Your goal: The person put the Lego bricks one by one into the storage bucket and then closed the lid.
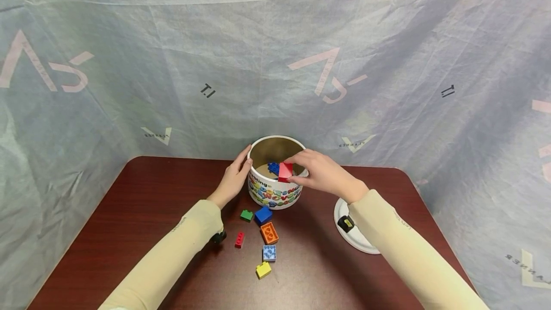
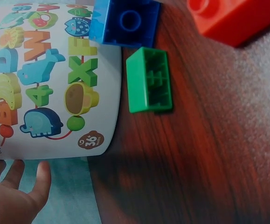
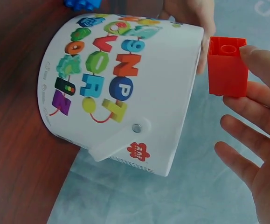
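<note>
A greyish-blue cloth with printed marks is hanging behind and at both sides of a dark reddish-brown table. A white bucket with printed letters and pictures is standing near the back edge, roughly midway between the back corners; its white handle is showing in the right wrist view.

The left hand is resting against the bucket's left side at the rim, fingers extended. The right hand is pinching a red block between thumb and fingers, and is holding it at the bucket's mouth, just beside the rim. A dark blue piece is lying inside the bucket.

Loose bricks are lying between the bucket and the near edge. A green brick and a blue brick are sitting closest to the bucket. An orange brick is following, with a small red brick lying to its left. A light blue brick is lying beyond these, and a yellow brick is sitting nearest the near edge.

A white round lid is lying toward the right edge, the right sleeve partly covering it.
</note>
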{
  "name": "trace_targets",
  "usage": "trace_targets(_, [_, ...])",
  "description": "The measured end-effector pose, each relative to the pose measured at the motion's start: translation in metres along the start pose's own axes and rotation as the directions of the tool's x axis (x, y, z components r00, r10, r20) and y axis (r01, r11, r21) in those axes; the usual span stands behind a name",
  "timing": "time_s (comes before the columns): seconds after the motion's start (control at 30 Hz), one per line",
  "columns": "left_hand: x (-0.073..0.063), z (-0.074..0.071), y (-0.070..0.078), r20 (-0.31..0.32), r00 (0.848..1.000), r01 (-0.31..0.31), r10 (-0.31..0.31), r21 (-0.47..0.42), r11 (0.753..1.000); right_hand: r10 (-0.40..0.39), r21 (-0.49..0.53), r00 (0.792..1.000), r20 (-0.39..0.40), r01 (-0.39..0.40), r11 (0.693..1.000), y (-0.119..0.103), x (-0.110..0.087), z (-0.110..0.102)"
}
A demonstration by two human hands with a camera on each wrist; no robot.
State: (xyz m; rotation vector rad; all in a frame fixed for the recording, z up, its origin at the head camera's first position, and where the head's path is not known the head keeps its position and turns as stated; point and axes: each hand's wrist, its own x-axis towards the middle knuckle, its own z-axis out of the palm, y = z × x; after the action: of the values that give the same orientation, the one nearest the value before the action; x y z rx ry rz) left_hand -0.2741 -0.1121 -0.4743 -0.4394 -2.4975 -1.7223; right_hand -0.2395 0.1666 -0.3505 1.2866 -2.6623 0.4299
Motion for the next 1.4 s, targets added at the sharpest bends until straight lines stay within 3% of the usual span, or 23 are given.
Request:
trace_targets(0.27, [-0.001,0.000,0.001,0.011,1.000,0.005,-0.005,0.002,1.000,0.037,0.001,0.999,0.032,-0.037,0.999,0.011,0.015,-0.002])
trace_targets(0.8, [0.000,-0.001,0.001,0.015,1.000,0.003,-0.003,-0.006,1.000,0.184,-0.020,0.980,0.073,-0.183,0.983,0.036,0.035,0.004])
trace_targets(1.4, [-0.001,0.000,0.002,-0.002,1.000,0.005,-0.004,0.013,1.000,0.177,-0.045,0.978,0.114,-0.173,0.984,0.045,0.057,0.021])
